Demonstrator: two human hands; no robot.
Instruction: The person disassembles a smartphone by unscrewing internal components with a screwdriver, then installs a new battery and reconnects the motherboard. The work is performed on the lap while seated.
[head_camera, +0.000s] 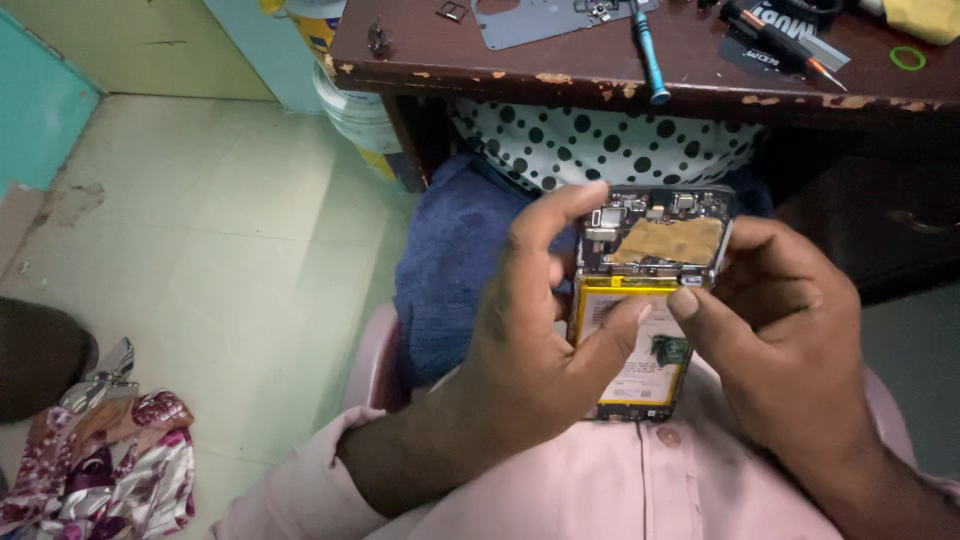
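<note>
The opened phone (648, 290) is held in the air above the person's lap, below the near edge of the wooden table (600, 70), not resting on it. Its back cover is off. Its long axis runs almost straight away from the person, with the circuit-board end and a tan foil patch pointing toward the table and the yellow-framed battery end pointing back toward the pink shirt (620, 490).

The left hand (530, 340) comes in from the lower left, back of the hand toward the camera. Its forefinger curves up over the top left corner of the phone, and its thumb lies across the battery. The right hand (790, 340) grips the right edge, fingers curled around the side, and its thumb tip presses at the seam between battery and board, just beside the left thumb. Both hands are pinching the phone; the fingers behind it are hidden.

On the table near its front edge lie a blue-handled screwdriver (648, 50), a grey metal plate (545, 20), a black and orange tool (785, 40) and a small green ring (908, 58). Under the table hang a polka-dot cloth (600, 145) and a blue cloth (450, 260). A flowered fabric (110, 460) lies on the floor at the lower left.
</note>
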